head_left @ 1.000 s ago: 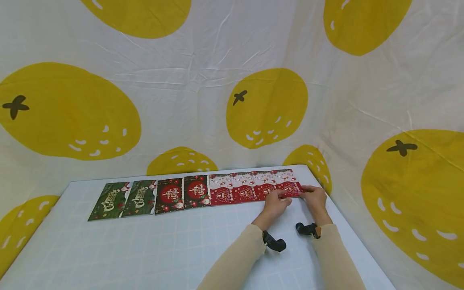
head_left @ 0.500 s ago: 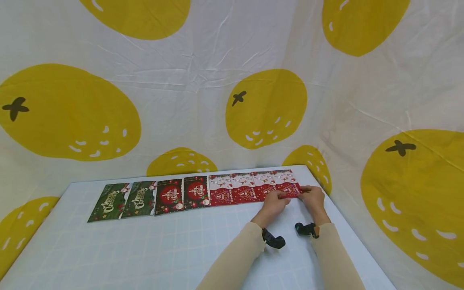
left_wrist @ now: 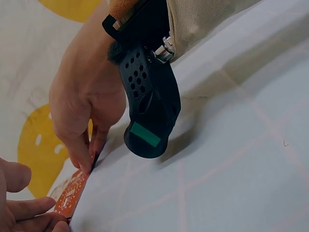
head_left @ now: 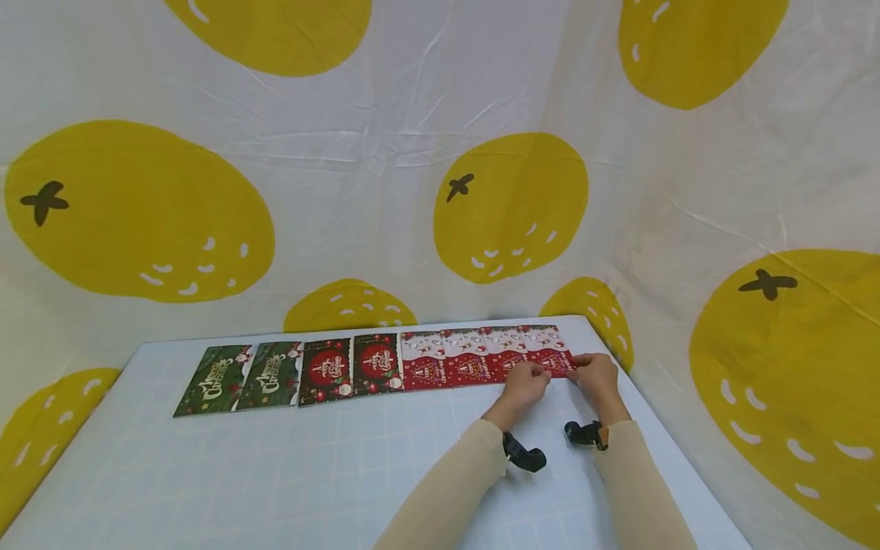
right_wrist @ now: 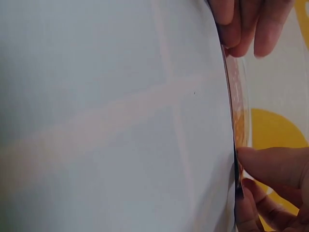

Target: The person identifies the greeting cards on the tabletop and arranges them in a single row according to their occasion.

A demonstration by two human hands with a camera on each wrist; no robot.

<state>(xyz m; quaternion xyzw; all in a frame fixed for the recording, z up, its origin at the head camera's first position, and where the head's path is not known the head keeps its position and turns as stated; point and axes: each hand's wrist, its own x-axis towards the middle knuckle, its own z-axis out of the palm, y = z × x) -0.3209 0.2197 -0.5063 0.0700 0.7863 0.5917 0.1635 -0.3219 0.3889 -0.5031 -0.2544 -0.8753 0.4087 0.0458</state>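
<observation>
A row of Christmas cards lies along the back of the table. At its right end is a red-and-white card [head_left: 553, 357]. My right hand [head_left: 598, 380] pinches this card's near right corner between thumb and fingers; the right wrist view shows the thumb [right_wrist: 270, 164] on its upper face and fingertips underneath. My left hand [head_left: 524, 388] is at the near edge, left of the right hand, and covers part of the neighbouring red-and-white card [head_left: 505, 347]. In the left wrist view its fingers [left_wrist: 31, 209] touch the card edge while the thumb stands off it.
Further left stand more red-and-white cards [head_left: 425, 374], two dark cards with red circles [head_left: 326, 370] and two green cards [head_left: 215, 382]. The table [head_left: 309, 473] wears a pale checked cloth. Fabric walls [head_left: 385, 214] with yellow fruit prints rise behind and at the sides.
The left hand's thumb and forefinger, slightly spread over the card edge a second ago, lie closer together now. The right hand keeps its pinch and the row stays in place.
</observation>
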